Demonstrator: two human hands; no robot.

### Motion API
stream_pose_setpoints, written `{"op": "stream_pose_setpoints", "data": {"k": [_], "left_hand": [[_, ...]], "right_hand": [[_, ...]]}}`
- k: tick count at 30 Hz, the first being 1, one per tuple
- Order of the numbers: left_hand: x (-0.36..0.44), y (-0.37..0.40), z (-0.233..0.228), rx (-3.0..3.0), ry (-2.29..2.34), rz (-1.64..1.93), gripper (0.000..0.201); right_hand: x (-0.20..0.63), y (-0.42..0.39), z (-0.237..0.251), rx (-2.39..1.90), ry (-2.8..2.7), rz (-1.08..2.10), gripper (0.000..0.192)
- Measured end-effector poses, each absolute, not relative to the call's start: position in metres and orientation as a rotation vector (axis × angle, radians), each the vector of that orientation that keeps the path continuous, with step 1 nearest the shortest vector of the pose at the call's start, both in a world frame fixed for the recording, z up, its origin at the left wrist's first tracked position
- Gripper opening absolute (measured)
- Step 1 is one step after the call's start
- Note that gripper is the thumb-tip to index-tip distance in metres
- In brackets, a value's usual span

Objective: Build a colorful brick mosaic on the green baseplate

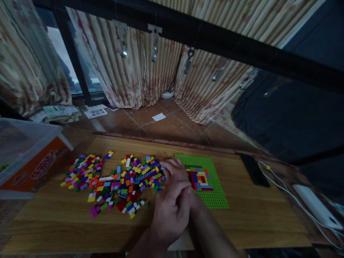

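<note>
My right hand (176,171) reaches leftward between the brick pile and the green baseplate (219,195). Its fingers are closed, with a small blue brick (163,167) showing at the tips. In front of its wrist is my left hand (172,208), with fingers curled together; whatever is in them is hidden. Loose toy bricks (146,175) of many colours lie just left of both hands. On the baseplate stands a colourful brick build (200,179) with red, blue, yellow and orange parts, its left side close behind my right hand.
A clear plastic box (29,132) with an orange label stands at the left. Another brick heap (84,170) lies near it. A dark phone (254,170) rests on the wooden table (255,218) at the right, beside a white power strip (317,206) and cables. A dark bar crosses overhead.
</note>
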State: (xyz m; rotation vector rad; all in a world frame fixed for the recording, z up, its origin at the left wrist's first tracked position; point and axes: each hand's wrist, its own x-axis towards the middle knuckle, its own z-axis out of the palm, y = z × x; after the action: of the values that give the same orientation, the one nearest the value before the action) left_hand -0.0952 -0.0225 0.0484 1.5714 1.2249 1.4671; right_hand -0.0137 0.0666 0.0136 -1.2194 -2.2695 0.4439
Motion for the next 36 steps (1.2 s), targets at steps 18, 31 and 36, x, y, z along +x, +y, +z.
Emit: {"op": "stream_pose_setpoints", "data": {"k": [18,31,36], "left_hand": [[-0.066,0.0,0.022,1.402,1.396,0.806,0.052],[-0.062,0.004,0.025,1.466,1.428,0.638,0.058],[-0.063,0.006,0.023,1.527,1.421,0.596,0.058]], "right_hand": [[0.078,0.047,0.027,-1.401,-2.159,0.501,0.044],[0.087,0.051,0.015,-1.592,-1.873,0.422,0.031],[0.083,0.052,0.011,-1.69,-1.837,0.331,0.033]]}}
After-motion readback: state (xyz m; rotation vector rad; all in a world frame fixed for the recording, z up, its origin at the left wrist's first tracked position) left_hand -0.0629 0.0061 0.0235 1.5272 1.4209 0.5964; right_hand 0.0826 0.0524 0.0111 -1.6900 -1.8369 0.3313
